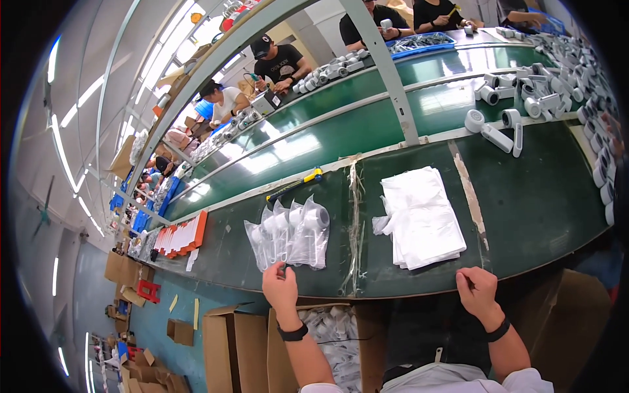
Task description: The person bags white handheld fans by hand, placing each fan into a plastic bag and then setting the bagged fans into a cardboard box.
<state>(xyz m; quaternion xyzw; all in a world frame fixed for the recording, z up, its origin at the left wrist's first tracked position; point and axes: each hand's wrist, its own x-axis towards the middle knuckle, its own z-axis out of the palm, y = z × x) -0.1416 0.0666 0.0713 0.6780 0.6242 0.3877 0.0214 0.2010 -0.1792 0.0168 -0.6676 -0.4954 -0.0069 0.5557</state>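
Several white handheld devices with round heads and slim handles, like small fans, lie in a row in clear plastic bags (288,232) on the dark green worktable (524,203). My left hand (280,288) is at the near edge of this row, its fingers drawn together by the end of a handle. What they pinch, if anything, is too small to make out. To the right lies a stack of white plastic bags (426,219). My right hand (478,288) is curled closed at the table's front edge, just below the stack, with nothing visible in it.
A yellow-and-black tool (295,185) lies behind the bagged row. Unbagged devices (501,134) are heaped at the right. An orange box (181,236) sits at the left. Under the table, an open carton (337,340) contains bagged pieces. Co-workers sit beyond the green conveyor (314,131).
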